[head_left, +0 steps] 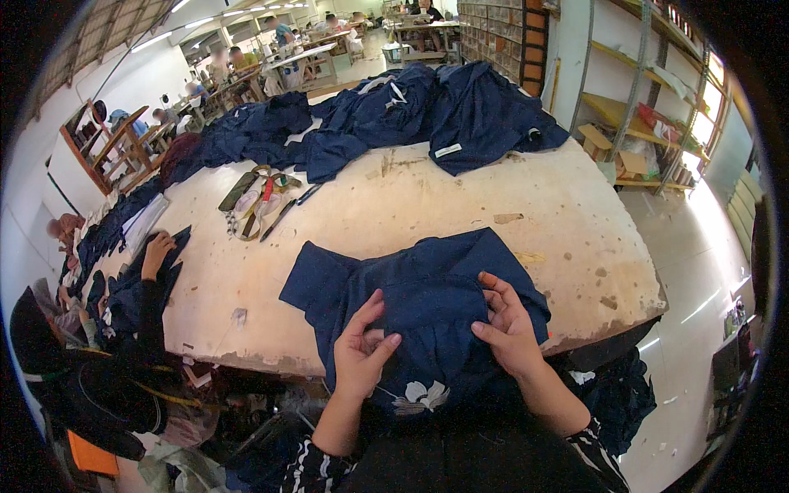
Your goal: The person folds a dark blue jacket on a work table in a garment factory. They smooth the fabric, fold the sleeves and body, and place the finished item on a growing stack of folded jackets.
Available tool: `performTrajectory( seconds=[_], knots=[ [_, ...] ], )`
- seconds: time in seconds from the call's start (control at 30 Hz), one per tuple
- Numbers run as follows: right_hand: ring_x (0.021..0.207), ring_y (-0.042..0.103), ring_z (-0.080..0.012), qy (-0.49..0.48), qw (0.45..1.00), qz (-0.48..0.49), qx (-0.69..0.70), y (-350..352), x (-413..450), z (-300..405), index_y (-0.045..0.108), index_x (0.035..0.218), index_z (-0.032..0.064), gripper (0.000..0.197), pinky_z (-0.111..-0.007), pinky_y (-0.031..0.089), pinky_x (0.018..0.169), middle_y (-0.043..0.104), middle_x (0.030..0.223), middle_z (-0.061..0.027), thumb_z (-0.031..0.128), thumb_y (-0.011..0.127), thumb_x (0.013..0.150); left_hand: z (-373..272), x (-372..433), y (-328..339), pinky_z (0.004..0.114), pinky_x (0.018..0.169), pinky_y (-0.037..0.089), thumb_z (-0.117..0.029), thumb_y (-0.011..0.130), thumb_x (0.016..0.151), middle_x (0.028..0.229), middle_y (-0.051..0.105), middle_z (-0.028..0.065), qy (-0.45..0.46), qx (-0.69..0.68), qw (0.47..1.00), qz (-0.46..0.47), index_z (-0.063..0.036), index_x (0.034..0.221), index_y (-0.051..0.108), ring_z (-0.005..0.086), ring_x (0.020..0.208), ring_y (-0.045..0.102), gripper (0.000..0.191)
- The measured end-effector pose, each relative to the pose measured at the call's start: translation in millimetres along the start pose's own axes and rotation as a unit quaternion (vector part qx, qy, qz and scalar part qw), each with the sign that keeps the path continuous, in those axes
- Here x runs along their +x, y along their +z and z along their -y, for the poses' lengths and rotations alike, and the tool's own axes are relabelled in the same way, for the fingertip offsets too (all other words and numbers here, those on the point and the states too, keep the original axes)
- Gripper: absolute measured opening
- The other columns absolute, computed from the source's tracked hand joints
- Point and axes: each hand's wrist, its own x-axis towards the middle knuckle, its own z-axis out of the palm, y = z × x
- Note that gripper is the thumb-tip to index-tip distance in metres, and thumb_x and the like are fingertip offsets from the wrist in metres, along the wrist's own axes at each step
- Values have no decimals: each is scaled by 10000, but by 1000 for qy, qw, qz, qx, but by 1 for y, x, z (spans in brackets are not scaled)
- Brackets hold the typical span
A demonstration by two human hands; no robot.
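Before me a navy blue garment [425,302] lies partly on the table and hangs over its near edge toward my lap. On its lower part is a white embroidered flower [422,396]. My left hand [368,345] holds a fold of the cloth at its left side, thumb on top and the index finger raised. At the fold's right side, my right hand [505,323] grips the rounded edge between thumb and fingers. The cloth between both hands is spread fairly flat. Fingertips beneath the fabric are partly hidden.
A pale, stained worktable [444,191] carries heaped navy garments [394,117] along its far side. Lanyards [256,200] and a pen [277,220] lie left of centre. A co-worker's hand [158,249] rests on dark cloth at left. Metal shelves [635,117] stand at right.
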Motion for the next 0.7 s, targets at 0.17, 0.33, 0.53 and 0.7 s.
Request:
performTrajectory(
  seconds=[0.17,0.33,0.53,0.7],
  knots=[
    [1074,460,-182,-34,999,12,-25,-1,-2,2,400,1243,62,657,-292,359,940,399,1283,-76,-190,507,646,12,4,-18,178,622,395,183,516,629,1340,401,194,173,132,974,70,-3,656,604,59,667,498,208],
    [1021,521,-227,-121,972,18,-203,-10,-7,-2,626,893,50,417,-297,410,878,538,1112,-132,-208,488,595,5,-1,-10,190,636,406,194,472,586,1292,443,205,191,157,969,27,-18,542,575,89,684,515,240],
    [860,602,-246,-203,954,16,-218,-4,-9,10,557,635,65,267,-340,472,755,648,828,-116,-196,514,602,11,-7,-12,245,708,450,176,511,640,1145,512,182,195,121,973,-29,-19,545,574,136,789,549,226],
    [814,603,-235,-354,887,59,-290,-8,-10,9,516,585,102,232,-343,474,710,663,793,-50,-115,601,587,-11,-5,9,265,747,452,164,514,676,1149,487,172,202,69,977,-26,-35,596,612,203,904,566,236]
  ],
)
